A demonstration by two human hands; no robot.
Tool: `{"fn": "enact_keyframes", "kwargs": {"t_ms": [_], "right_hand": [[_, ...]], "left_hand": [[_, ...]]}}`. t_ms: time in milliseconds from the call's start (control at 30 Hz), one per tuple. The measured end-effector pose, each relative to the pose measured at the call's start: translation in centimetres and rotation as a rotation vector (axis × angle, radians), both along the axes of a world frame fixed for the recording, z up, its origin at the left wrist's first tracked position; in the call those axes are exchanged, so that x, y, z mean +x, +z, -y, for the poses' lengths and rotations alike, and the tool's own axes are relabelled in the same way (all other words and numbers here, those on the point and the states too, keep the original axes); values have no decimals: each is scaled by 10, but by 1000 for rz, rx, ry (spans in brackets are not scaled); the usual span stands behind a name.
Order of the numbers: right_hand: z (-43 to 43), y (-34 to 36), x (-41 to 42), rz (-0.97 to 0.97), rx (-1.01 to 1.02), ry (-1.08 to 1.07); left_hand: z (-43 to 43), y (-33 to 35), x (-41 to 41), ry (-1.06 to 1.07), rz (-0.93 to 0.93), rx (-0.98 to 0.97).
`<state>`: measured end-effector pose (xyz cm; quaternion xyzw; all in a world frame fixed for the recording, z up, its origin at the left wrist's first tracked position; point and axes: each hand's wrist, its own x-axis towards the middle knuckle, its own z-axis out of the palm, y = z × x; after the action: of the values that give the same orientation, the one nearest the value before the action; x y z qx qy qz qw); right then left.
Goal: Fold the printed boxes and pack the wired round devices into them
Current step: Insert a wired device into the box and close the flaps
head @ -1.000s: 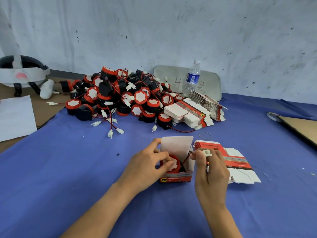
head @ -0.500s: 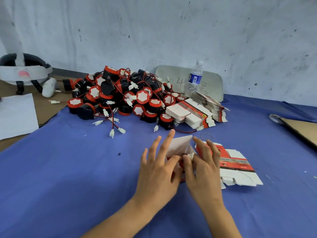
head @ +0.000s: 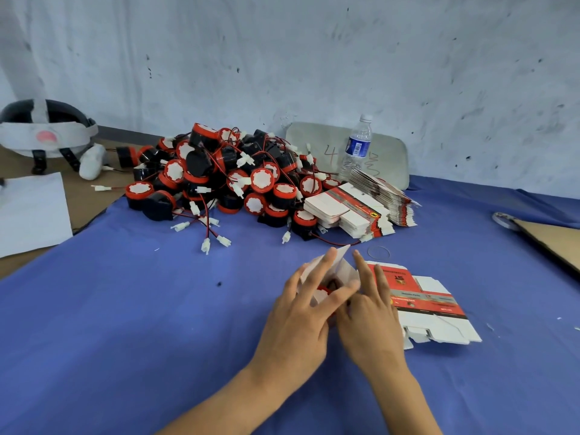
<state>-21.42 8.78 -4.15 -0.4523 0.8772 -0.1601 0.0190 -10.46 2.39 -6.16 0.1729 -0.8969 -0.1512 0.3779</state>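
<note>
Bench [head: 125, 309] left of and nearer than the fingers [head: 321, 270]: bare cloth, free pass. Just right: flat box [head: 439, 309] obstructs low sweep. Beyond, past narrow bare strip: device pile [head: 235, 177], flat-box stack [head: 351, 208], bottle [head: 357, 146] block reach.

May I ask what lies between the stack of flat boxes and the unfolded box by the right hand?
In the head view, a thin ring lies on the blue cloth, with a red wire nearer the stack.

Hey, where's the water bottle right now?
In the head view the water bottle stands right of centre, in front of the grey board, just behind the fanned flat boxes.
</note>
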Motion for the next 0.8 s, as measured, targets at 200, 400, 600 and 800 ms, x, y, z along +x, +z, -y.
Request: {"fn": "enact_keyframes", "kwargs": {"t_ms": [200,400,600,800], "right_hand": [[-2,-13,0,134,-251,59],[-5,-17,1,113,-653,26],[-5,-13,3,-18,-486,86],[-3,-14,9,-145,-214,45]], "left_hand": [[2,-5,-2,75,92,13],[6,0,-2,83,149,25],[10,-1,-3,75,148,55],[15,-7,-1,7,74,44]]}}
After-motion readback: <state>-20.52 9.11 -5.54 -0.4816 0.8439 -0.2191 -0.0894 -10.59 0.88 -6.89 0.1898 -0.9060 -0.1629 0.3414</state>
